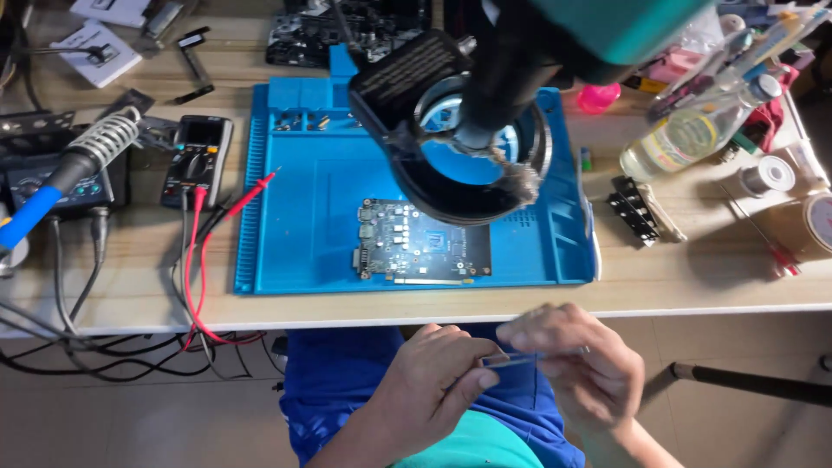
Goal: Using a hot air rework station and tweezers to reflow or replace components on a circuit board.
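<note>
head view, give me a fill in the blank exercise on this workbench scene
1. The circuit board lies on a ____ work mat.
2. Both hands, left hand and right hand, hold a thin ____ strip.
3. The multimeter sits ____ of the mat.
4. Its leads are ____.

Missing words: blue; clear; left; red

I see a pale wooden table (693, 277) carrying everything. A blue work mat (303, 217) lies flat at its middle, with a dark circuit board (422, 251) resting on the mat's near part. Left of the mat sits a black multimeter (198, 160), its red leads (198, 260) trailing over the table's front edge. Further left stands a soldering station (61, 178). On the right lie a clear bottle (693, 134) on its side and a solder spool (768, 176).
</note>
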